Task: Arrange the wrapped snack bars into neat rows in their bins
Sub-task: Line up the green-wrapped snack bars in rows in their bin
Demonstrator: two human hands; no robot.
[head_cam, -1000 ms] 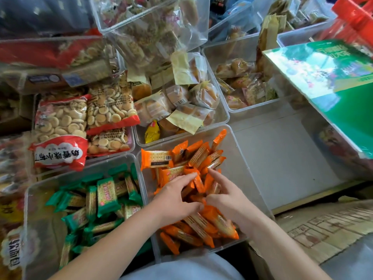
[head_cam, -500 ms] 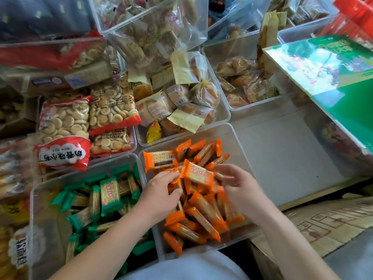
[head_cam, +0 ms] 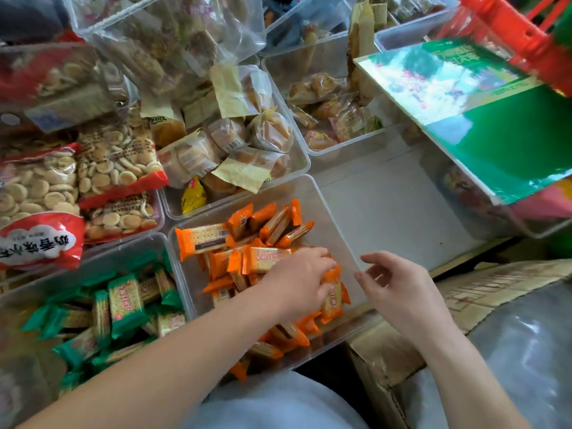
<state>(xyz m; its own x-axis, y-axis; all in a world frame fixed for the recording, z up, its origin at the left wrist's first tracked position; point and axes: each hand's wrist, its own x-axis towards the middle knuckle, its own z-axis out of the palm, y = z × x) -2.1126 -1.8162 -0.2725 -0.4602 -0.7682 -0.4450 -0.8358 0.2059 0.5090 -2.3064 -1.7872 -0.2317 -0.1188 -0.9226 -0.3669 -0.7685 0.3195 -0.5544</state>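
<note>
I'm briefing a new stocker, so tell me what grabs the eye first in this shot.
The jumble of orange-wrapped bars in the clear centre bin stands out first, with the left hand resting on them and the right hand hovering open at its right edge. Next, the green-wrapped bars in the bin to the left.

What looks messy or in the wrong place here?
The orange snack bars lie jumbled at all angles in their bin, not in rows. One yellow packet sits alone among the pale cakes behind.
</note>
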